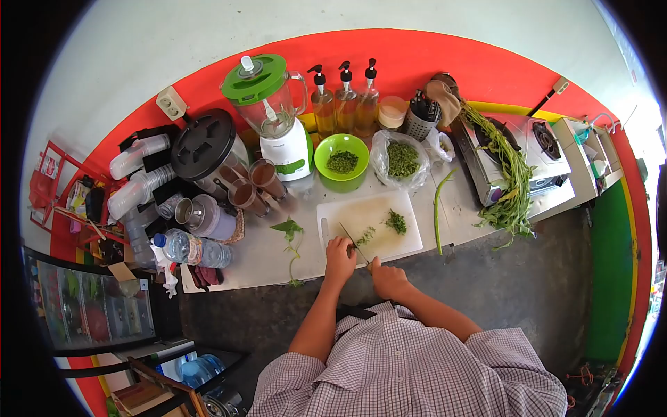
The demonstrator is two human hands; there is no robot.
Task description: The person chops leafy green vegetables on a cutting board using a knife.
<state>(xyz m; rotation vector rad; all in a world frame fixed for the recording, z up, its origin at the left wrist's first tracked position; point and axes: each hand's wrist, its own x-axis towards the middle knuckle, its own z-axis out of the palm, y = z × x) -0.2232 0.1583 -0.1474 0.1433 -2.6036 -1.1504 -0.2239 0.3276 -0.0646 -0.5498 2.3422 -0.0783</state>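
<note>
On the white cutting board (330, 214), my right hand (390, 281) is closed round the handle of a knife (360, 251). The blade slants up and left across the board, beside the fingers of my left hand (340, 256). That hand is curled and pressed down at the board's front left, with a bit of green showing at its fingertips; most of what it pinches is hidden. Just right of the blade lie some chopped greens (365, 236). A larger, darker pile of cut greens (396, 222) sits farther right on the board.
Behind the board stand a green bowl (341, 182) and a plastic bag of chopped greens (402, 160). A blender (285, 149) is at back left. One long green pod (437, 212) lies right of the board; leafy stems (511, 174) drape over the stove (549, 163). A leafy sprig (290, 229) lies left.
</note>
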